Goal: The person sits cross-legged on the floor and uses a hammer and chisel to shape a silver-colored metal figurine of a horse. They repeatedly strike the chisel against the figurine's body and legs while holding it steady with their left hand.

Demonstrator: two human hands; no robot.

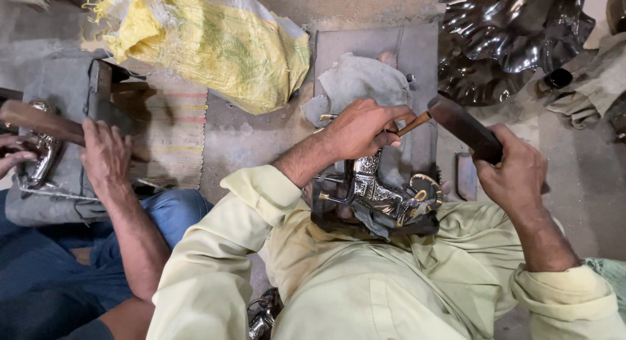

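My left hand (360, 128) pinches a thin brown punch (413, 124), held slanted over an ornate silver and brass metal figure (381, 196) that rests on a dark block in my lap. My right hand (512, 171) grips a dark wooden mallet (464, 126), whose head sits right at the punch's upper end. A grey cloth (365, 79) lies on a flat grey slab (417, 53) just beyond the left hand. My pale green sleeves frame the figure on both sides.
At left, another person's hand (104, 158) holds a wooden mallet (39, 121) over a shiny metal piece (40, 160) on a grey block. A yellow woven sack (215, 43) lies behind. Dark scalloped metal trays (515, 33) are stacked at top right.
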